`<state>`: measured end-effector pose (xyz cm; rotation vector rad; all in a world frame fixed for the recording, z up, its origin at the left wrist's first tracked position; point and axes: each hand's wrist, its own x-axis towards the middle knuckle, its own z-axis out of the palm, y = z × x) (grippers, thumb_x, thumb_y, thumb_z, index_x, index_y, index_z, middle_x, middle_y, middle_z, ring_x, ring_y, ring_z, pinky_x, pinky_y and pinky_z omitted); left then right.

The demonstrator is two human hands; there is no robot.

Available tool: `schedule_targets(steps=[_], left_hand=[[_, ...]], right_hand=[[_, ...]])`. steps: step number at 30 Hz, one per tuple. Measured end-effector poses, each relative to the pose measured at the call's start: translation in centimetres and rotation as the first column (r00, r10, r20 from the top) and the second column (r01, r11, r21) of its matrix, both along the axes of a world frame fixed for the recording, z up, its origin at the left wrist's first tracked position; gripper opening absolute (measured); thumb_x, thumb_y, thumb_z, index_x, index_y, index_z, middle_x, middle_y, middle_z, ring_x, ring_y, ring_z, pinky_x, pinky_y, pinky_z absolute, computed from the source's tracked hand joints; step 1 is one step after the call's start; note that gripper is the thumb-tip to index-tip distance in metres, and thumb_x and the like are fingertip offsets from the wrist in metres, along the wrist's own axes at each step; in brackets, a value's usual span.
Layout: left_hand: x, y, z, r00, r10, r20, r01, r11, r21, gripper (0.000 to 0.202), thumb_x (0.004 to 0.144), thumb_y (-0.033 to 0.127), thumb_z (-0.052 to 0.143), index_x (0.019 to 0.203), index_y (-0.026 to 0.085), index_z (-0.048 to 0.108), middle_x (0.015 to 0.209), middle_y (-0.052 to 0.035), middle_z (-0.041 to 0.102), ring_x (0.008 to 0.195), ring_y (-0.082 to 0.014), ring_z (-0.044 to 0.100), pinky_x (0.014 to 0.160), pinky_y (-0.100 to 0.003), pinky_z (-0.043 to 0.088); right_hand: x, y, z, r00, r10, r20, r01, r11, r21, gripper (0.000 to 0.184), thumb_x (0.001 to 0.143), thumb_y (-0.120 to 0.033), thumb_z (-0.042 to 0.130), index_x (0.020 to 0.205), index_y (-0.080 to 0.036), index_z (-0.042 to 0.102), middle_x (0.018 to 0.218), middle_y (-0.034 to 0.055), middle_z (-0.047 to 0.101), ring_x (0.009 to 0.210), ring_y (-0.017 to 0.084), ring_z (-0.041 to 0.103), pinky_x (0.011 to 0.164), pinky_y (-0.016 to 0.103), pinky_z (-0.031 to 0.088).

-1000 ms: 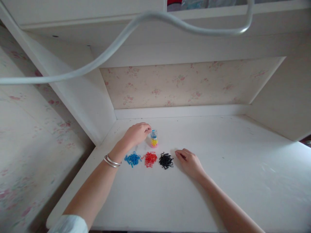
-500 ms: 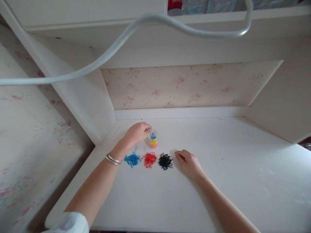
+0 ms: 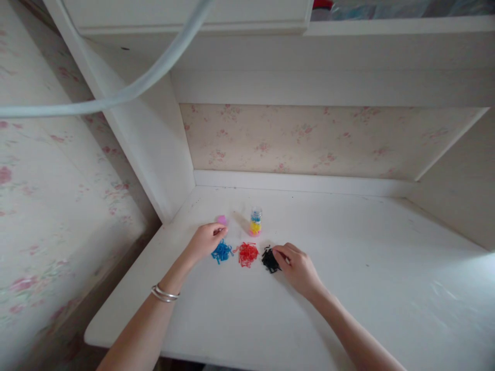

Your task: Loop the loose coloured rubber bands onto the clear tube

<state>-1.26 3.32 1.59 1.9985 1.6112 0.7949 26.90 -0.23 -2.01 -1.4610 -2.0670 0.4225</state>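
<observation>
Three small piles of elastic bands lie in a row on the white desk: blue, red and black. Behind them a small clear bottle stands upright with yellow and blue bands inside and no cap on it. A pink cap lies on the desk to its left. My left hand, fingers curled and pinched, rests at the blue pile's upper left edge, just below the cap. My right hand has its fingertips closed on the black pile's right side.
The desk sits in a white alcove with a side panel at the left and flowered wallpaper behind. A pale cable hangs across the upper left. The desk's front edge is near my forearms.
My left hand left the bottle and came down to the blue pile; the pink cap now lies on the desk. My right hand slid left onto the black pile. The view shifted.
</observation>
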Motion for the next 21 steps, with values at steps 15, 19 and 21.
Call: schedule_targets(steps=[15, 19, 21], left_hand=[[-1.9, -0.9, -2.0, 1.0, 0.018, 0.022, -0.017, 1.0, -0.01, 0.036, 0.084, 0.044, 0.042, 0.085, 0.019, 0.068, 0.077, -0.002, 0.07, 0.071, -0.016, 0.061, 0.064, -0.023, 0.042], [-2.4, -0.8, -2.0, 0.999, 0.023, -0.05, -0.023, 1.0, -0.006, 0.035, 0.085, 0.042, 0.042, 0.085, 0.02, 0.069, 0.081, -0.0032, 0.07, 0.073, -0.0165, 0.062, 0.066, -0.023, 0.042], [-2.6, -0.9, -2.1, 0.996, 0.015, -0.084, -0.017, 1.0, -0.02, 0.034, 0.085, 0.041, 0.042, 0.083, 0.021, 0.069, 0.081, -0.0036, 0.071, 0.073, -0.0167, 0.062, 0.066, -0.023, 0.041]], right_hand=[[-11.6, 0.8, 2.5, 0.827, 0.187, 0.531, -0.264, 0.962, 0.073, 0.026, 0.089, -0.029, 0.043, 0.082, -0.019, 0.066, 0.088, 0.0075, 0.062, 0.09, 0.021, 0.053, 0.078, 0.035, 0.037], [-11.9, 1.5, 2.2, 0.805, 0.202, 0.557, -0.283, 0.957, 0.061, 0.028, 0.089, -0.026, 0.041, 0.083, -0.019, 0.067, 0.088, 0.0079, 0.061, 0.09, 0.021, 0.053, 0.077, 0.033, 0.038], [-11.9, 1.5, 2.2, 0.8, 0.207, 0.564, -0.29, 0.955, 0.061, 0.028, 0.09, -0.024, 0.039, 0.084, -0.018, 0.067, 0.089, 0.0079, 0.061, 0.089, 0.02, 0.053, 0.077, 0.033, 0.038]])
